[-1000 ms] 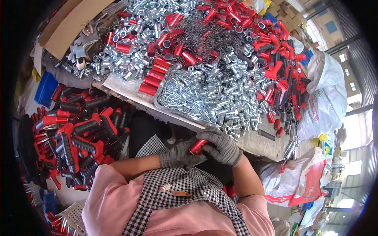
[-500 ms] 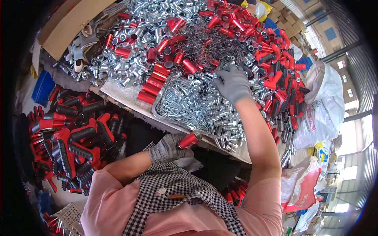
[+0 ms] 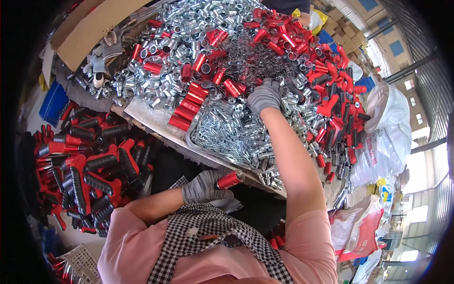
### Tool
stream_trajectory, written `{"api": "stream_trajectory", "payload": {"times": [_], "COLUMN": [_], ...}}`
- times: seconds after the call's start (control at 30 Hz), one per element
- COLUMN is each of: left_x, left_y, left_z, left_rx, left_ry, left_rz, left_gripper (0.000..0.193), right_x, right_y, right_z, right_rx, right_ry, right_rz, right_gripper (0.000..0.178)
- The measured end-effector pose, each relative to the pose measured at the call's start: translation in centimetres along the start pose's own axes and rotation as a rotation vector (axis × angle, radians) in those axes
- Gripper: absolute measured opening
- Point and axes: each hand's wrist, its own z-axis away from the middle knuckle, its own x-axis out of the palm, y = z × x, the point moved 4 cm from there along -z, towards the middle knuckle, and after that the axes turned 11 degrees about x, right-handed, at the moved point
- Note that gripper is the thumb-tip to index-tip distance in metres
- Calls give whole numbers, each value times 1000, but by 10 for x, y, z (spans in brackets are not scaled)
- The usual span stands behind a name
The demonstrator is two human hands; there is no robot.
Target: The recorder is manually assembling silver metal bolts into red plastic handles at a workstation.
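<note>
My left hand (image 3: 204, 187), in a grey knit glove, is wrapped round a red metal tube (image 3: 230, 179) with an open silver end, just in front of the bench edge. My right hand (image 3: 266, 96), gloved too, reaches to the near side of a heap of thin wire springs (image 3: 250, 59). Its fingertips dip among the springs, so what they hold, if anything, is hidden. Below that hand lies a shallow tray (image 3: 191, 142) filled with small silver pins and screws (image 3: 227, 135). A row of red tubes (image 3: 188, 108) lies left of the tray.
Silver sleeves (image 3: 161, 71) are heaped at the back left. Red-and-black handles (image 3: 338, 104) pile up on the right, and more finished-looking handles (image 3: 97, 170) at lower left. A white sack (image 3: 390, 132) stands at right. Part of another person (image 3: 288, 5) shows at the far edge.
My right hand has moved left and slightly farther away, from the metal fittings into the edge of the spring heap. My left hand still holds the red tube, nearly in place.
</note>
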Motion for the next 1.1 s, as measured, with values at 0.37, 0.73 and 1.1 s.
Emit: {"api": "stream_trajectory", "payload": {"times": [0.37,0.73,1.1], "left_x": [-9,-5,17], "left_y": [-6,-6,23], "left_z": [-4,-10,-29], "left_rx": [-7,92,294], "left_ry": [68,100,28], "left_rz": [165,-17,-406], "left_gripper": [56,56,52], "right_x": [-3,-59,-15], "right_y": [-4,89,116], "right_z": [-3,15,232], "right_rx": [5,-126,-701], "right_ry": [15,159,258], "right_rz": [-32,-332,-939], "right_gripper": [50,26,19]}}
